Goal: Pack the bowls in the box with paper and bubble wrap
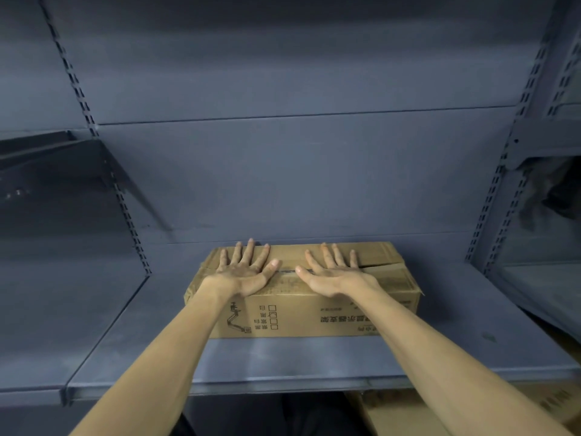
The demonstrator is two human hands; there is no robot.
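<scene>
Brown box sits on grey shelf, flaps folded down, print upside down on front. Left hand lies flat on top, fingers straight, spread apart. Right hand flat on top beside it, fingers straight, spread too. Thumbs point at each other, not touching. Another brown box below shelf.

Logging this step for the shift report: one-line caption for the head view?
Both hands, left and right, press flat on the closed cardboard box on a grey shelf.
</scene>
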